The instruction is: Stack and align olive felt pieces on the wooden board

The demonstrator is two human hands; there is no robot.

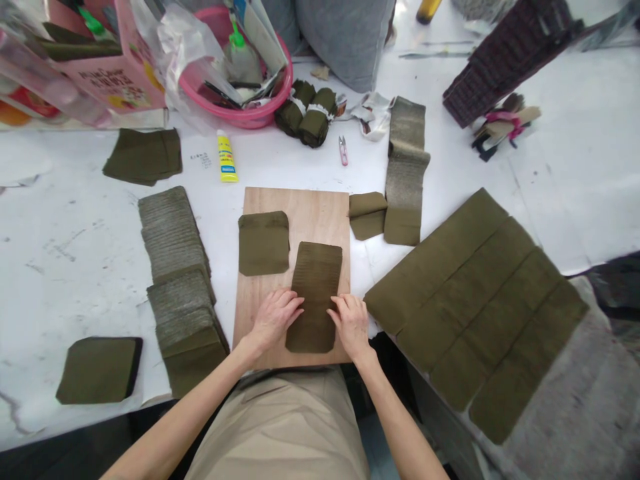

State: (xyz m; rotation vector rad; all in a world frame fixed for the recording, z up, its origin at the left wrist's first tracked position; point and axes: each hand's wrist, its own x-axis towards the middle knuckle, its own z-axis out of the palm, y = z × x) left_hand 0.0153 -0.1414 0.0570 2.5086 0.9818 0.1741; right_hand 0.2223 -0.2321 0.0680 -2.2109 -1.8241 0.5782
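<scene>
A fanned stack of olive-green fabric pieces [316,293] lies on a wooden board [295,200] in front of me. My left hand [277,319] grips its left edge with bent fingers, and my right hand [351,323] grips the right edge, thumb and fingers closed. The layered edges of the pieces show as fine lines across the upper half. Beside it on the board rests a squared stack of olive fabric pieces [263,244], touched by neither hand. What my fingertips do beneath the edges is hidden.
Left of the board lies a long fanned row of fabric pieces [175,247]; a neat stack [97,370] sits farther left. Large olive panels [480,313] cover the right side. Beyond are a yellow tube [227,157], pink thread snips [343,151] and a pink basket [235,117].
</scene>
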